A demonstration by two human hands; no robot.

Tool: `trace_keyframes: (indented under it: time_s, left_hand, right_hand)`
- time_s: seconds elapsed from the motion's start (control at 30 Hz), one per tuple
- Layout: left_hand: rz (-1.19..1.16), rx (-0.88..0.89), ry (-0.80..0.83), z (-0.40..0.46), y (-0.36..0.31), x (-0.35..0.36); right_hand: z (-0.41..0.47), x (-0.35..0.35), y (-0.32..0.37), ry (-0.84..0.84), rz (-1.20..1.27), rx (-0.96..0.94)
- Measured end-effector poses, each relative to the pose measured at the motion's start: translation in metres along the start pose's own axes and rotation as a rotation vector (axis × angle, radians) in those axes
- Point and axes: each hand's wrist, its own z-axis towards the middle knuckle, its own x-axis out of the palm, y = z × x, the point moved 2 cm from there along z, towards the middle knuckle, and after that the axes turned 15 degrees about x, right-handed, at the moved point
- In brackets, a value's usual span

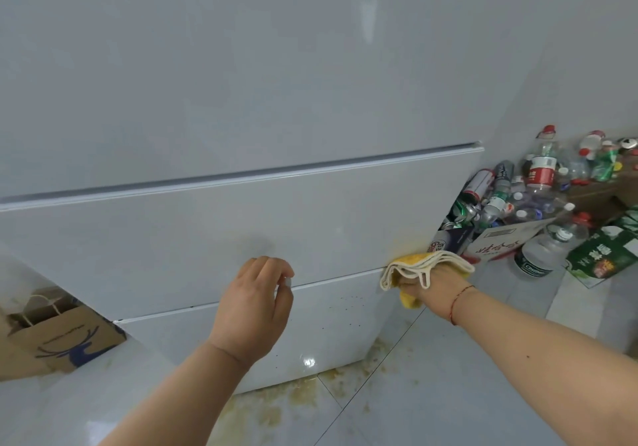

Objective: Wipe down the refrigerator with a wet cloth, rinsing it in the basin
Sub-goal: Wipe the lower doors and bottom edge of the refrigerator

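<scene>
At the right edge of the fridge [241, 224], my right hand [433, 285] grips a folded cloth [426, 262], yellow with cream layers, and presses it against the seam between the middle drawer and the bottom one. My fingers are curled into the cloth, and a thin red string circles that wrist. A faint yellowish smear shows on the white panel just above the cloth.

To the left of it, my left hand [253, 304] hangs in front of the same seam with the fingers loosely curled, holding nothing; I cannot tell whether the knuckles touch the door. Small dark specks dot the lower drawer between my two hands.

Below my hands, the floor [431, 394] is pale tile with brownish stains spread along the foot of the fridge.

Beyond my right hand, a cardboard box [497, 242] brims with empty plastic bottles [542, 173] and crushed cans, with one more bottle lying on the tiles beside a green carton [607, 249].

Far to the left of my left hand, a brown paper bag [65, 335] with a blue print stands beside the fridge.
</scene>
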Motion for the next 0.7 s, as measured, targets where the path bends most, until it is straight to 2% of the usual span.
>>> trace_keyframes:
  time_s: [0.03,0.07,0.1,0.23,0.37,0.47,0.57,0.7]
  left_hand:
    - [-0.014,-0.035,0.028,0.000,-0.001,0.002]
    - [-0.031,-0.078,0.060,-0.001,-0.002,0.004]
    - [-0.051,-0.125,0.095,-0.001,-0.003,0.005]
    - [-0.113,-0.288,0.195,-0.008,-0.003,0.008]
    - [-0.157,-0.462,0.236,-0.026,0.006,0.004]
    - [-0.216,-0.620,0.187,-0.043,0.013,-0.006]
    - [-0.278,-0.716,0.116,-0.057,0.014,-0.018]
    - [-0.335,-0.808,0.008,-0.078,0.012,-0.038]
  right_hand:
    - [0.002,0.004,0.002,0.028,-0.049,-0.020]
    - [0.002,0.008,0.004,0.067,0.019,-0.007]
    - [-0.002,0.007,0.013,0.121,0.164,0.026]
    - [-0.016,0.014,0.049,0.151,0.727,0.044]
    - [-0.037,0.016,0.098,0.384,1.377,0.086]
    - [-0.053,0.006,0.133,0.635,1.756,0.086]
    - [-0.068,-0.011,0.165,0.800,1.958,0.069]
    - [-0.080,-0.021,0.199,0.998,2.034,0.103]
